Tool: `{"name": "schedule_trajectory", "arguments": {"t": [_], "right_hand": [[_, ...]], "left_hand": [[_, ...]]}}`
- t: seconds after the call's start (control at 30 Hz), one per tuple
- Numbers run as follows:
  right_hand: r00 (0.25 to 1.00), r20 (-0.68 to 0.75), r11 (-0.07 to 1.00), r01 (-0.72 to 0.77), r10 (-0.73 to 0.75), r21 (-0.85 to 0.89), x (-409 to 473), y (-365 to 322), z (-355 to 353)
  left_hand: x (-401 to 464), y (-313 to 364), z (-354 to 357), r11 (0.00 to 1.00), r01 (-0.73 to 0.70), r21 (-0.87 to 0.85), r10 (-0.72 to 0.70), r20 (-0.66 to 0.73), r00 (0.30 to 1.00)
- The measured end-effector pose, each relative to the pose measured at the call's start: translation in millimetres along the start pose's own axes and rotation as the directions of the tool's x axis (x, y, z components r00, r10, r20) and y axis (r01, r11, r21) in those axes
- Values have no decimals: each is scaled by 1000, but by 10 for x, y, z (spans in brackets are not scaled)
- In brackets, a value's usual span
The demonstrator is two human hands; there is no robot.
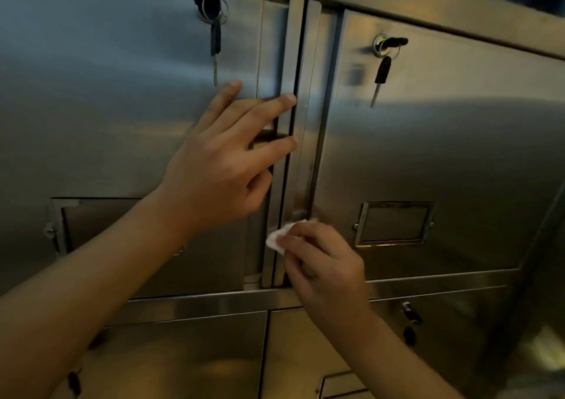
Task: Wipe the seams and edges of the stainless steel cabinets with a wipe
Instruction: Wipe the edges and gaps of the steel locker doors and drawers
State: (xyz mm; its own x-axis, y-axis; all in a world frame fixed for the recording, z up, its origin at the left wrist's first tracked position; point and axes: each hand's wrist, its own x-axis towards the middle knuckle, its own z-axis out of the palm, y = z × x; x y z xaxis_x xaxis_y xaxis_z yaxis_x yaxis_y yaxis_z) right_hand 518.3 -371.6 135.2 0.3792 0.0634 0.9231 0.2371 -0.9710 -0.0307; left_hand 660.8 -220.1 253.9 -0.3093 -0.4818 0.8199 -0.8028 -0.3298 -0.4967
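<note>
Two stainless steel cabinet doors fill the view, the left door (107, 108) and the right door (443, 154), with a vertical seam (301, 62) between their raised edge strips. My left hand (223, 166) lies flat on the left door, fingers straight and reaching onto the strip beside the seam. Lower down, my right hand (324, 264) pinches a small white wipe (278, 238) and holds it against the seam near the bottom of the doors.
A key hangs from the lock of the left door (214, 22), and another from the right door's lock (383, 59). Each door carries a metal label frame (394, 224). Below a horizontal rail (214, 302) are lower cabinet doors with more keys (409, 322).
</note>
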Motion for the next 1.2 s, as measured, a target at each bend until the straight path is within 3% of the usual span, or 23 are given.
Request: {"name": "schedule_trajectory", "arguments": {"t": [0.23,0.43,0.53,0.77,1.2], "right_hand": [[981,188,999,41,-41,3,-164,33,-137],[984,-129,985,106,-124,-136,547,40,-592],[973,-184,978,109,-142,-180,896,92,-613],[979,-165,974,80,-116,-212,809,167,-335],[1000,31,983,7,-1,-185,-153,125,-35]], "left_hand": [[3,-40,-3,996,-79,39,78,18,997],[-6,-49,27,995,-82,50,82,12,997],[-6,-57,33,995,-87,49,87,5,996],[-25,-61,56,996,-74,39,74,-3,997],[-24,-80,68,995,-85,42,86,-5,996]]}}
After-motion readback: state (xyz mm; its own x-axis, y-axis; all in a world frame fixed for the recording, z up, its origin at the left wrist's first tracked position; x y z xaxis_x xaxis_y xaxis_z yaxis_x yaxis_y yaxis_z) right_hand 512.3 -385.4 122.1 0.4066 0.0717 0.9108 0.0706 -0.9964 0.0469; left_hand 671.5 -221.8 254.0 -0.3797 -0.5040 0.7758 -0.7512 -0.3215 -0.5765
